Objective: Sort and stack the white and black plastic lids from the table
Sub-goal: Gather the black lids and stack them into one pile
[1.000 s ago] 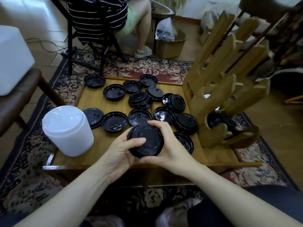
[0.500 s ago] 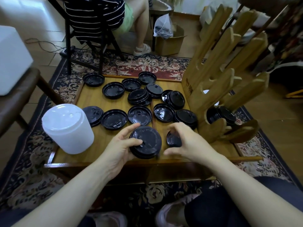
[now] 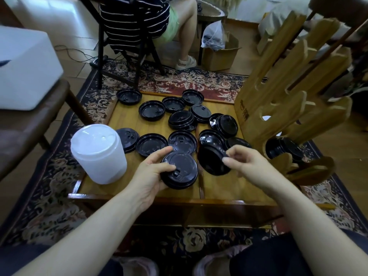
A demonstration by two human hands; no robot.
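Observation:
My left hand (image 3: 151, 172) grips a stack of black lids (image 3: 179, 170) just above the near part of the wooden table (image 3: 139, 193). My right hand (image 3: 249, 164) pinches a single black lid (image 3: 213, 160) by its rim, tilted on edge right of the stack. Several more black lids (image 3: 152, 111) lie scattered over the far half of the table, some overlapping. A tall stack of white lids (image 3: 99, 154) stands at the table's left front.
A wooden slotted rack (image 3: 278, 108) stands on the table's right side, with black lids (image 3: 284, 150) in its lower slot. A person sits on a black chair (image 3: 123, 56) beyond the table. A chair with a white box (image 3: 23, 66) is at the left.
My right hand left the stack, reached to a lid at the right front of the table, and has lifted it, tilted on edge. My left hand keeps holding the stack.

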